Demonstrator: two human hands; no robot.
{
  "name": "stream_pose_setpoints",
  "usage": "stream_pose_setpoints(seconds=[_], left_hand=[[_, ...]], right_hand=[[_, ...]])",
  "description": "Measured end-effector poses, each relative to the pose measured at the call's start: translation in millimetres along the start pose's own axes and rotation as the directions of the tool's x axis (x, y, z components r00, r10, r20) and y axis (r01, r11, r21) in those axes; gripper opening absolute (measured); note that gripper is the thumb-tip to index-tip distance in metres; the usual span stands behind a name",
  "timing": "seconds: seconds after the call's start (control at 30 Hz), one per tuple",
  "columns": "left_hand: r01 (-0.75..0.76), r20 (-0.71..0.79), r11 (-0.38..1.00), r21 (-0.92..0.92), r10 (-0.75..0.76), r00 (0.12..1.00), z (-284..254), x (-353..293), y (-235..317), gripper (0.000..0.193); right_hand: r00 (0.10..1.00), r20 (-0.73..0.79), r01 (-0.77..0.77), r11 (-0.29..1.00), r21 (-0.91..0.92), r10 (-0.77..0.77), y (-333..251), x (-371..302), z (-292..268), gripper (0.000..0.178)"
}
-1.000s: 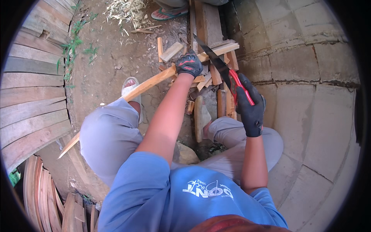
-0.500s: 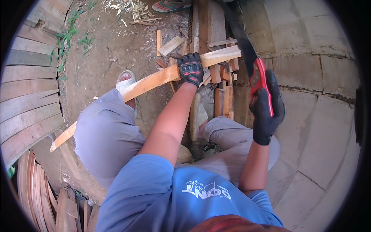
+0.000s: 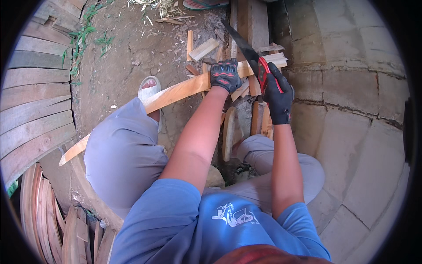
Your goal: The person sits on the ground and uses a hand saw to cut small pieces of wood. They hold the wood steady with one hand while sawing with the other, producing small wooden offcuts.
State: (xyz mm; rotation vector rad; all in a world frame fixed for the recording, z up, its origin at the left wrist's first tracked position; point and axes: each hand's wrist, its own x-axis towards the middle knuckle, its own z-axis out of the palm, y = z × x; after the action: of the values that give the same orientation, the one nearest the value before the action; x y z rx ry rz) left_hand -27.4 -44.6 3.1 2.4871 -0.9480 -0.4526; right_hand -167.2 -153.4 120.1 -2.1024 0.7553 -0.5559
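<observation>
A long pale wooden plank (image 3: 178, 91) runs from beside my left knee up to the right, over a heap of offcuts. My left hand (image 3: 225, 75), in a black glove with red trim, is closed over the plank and presses it down. In my gloved right hand (image 3: 278, 94) is a hand saw (image 3: 242, 45) with a red and black handle. Its dark blade lies across the plank near the right end, pointing up and left. Whether the teeth have entered the wood cannot be made out.
Small wood offcuts (image 3: 204, 49) lie around the plank's right part. A wall of grey blocks (image 3: 343, 132) rises on the right. Wooden boards (image 3: 37, 99) line the left, with stacked slats (image 3: 41, 211) below. Another person's sandalled foot (image 3: 204, 3) shows at the top.
My right hand has brought the saw left and up, from beside the plank's end to across it. My left hand still holds the plank, and the view has shifted slightly.
</observation>
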Motion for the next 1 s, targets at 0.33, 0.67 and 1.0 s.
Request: stream_pose_setpoints(seconds=[0.33, 0.67, 1.0], left_hand=[[-0.029, 0.106, 0.999, -0.043, 0.033, 0.994, -17.5, 6.9, -4.2, 0.046], [0.002, 0.187, 0.999, -0.035, 0.005, 0.982, -11.0, 15.8, -7.7, 0.05], [0.014, 0.239, 0.999, -0.044, -0.003, 0.971, -20.8, 16.6, -5.8, 0.049]], right_hand=[[0.992, 0.091, -0.082, 0.995, -0.052, 0.087, -12.6, -10.9, -12.3, 0.037], [0.986, 0.149, -0.03, 0.96, -0.277, 0.074, -58.4, -57.6, -71.7, 0.04], [0.926, 0.065, -0.354, 0.914, -0.196, 0.373, -122.3, -126.4, -143.9, 0.042]])
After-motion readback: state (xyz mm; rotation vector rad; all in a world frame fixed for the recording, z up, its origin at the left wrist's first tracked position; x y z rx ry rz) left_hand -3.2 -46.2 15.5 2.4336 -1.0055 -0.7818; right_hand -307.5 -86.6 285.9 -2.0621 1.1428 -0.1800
